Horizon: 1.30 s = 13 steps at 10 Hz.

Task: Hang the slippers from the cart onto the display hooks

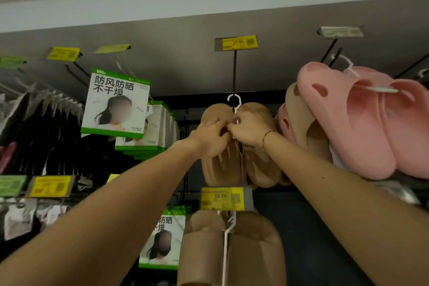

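From the head view, both arms reach up toward a pair of tan slippers [234,146] that hangs from a white plastic hanger [235,102] caught on a dark display hook [234,72]. The left hand [212,138] lies over the left slipper of the pair, its fingers curled onto the upper near the middle seam. The right hand [249,129], with a thin bracelet [267,138] at the wrist, pinches the lower stem of the hanger between the two slippers, fingers bent tightly round it. The two hands touch each other at the fingertips. A yellow price tag [239,43] sits at the outer end of the hook, above the pair. Just to the right hang pink slippers [362,121] on their own white hanger, with beige ones partly hidden behind them. Below, another tan pair [232,248] hangs under a second yellow price tag [224,198]. To the left hang green-and-white boxed packs [116,104] printed with Chinese characters, and farther left dark packaged goods that are blurred.
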Each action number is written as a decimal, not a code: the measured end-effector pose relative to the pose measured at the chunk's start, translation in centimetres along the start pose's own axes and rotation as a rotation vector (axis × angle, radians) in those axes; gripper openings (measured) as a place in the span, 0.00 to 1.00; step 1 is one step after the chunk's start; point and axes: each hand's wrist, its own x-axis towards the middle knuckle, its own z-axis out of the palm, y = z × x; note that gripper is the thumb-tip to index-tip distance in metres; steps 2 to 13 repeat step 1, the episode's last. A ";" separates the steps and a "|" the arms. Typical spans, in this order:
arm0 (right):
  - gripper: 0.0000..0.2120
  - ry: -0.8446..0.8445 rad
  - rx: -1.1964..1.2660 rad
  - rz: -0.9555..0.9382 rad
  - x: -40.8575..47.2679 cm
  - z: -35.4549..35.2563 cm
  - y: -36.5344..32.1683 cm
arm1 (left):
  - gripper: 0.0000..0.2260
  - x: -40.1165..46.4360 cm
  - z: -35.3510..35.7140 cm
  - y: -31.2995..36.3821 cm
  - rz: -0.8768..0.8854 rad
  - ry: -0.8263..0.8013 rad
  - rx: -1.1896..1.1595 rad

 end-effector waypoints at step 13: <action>0.06 0.023 0.061 -0.033 -2.5 -1.8 -1.3 | 0.29 -2.3 -2.3 0.7 -0.023 -0.021 0.003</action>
